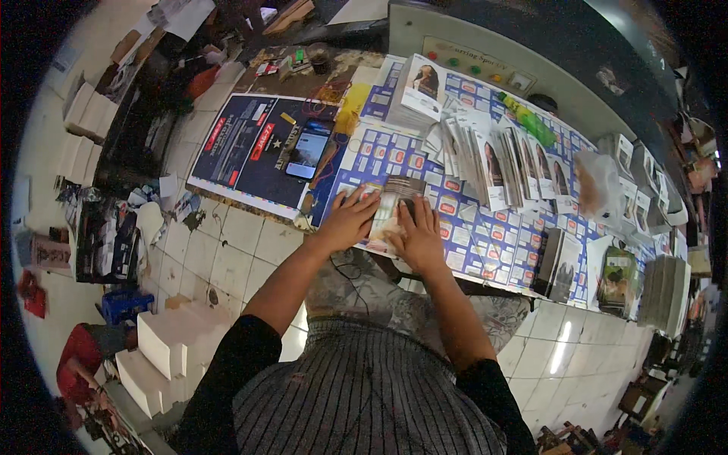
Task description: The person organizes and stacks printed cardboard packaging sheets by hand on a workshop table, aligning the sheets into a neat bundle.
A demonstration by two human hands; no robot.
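Observation:
A small bundle of printed leaflets, light with a dark far end, lies at the table's near edge in front of me. My left hand rests along its left side, fingers stretched out and a little apart. My right hand lies on its right side, fingers extended forward over the edge of the paper. Both palms face down, and parts of the leaflets are hidden beneath them. Farther right, fanned rows of similar leaflets cover the table, with a tall stack of leaflets behind.
Blue printed sheets cover the table. To the left lie a phone and a dark poster. A green bottle, a plastic bag and more paper stacks stand right. A person in red is at lower left.

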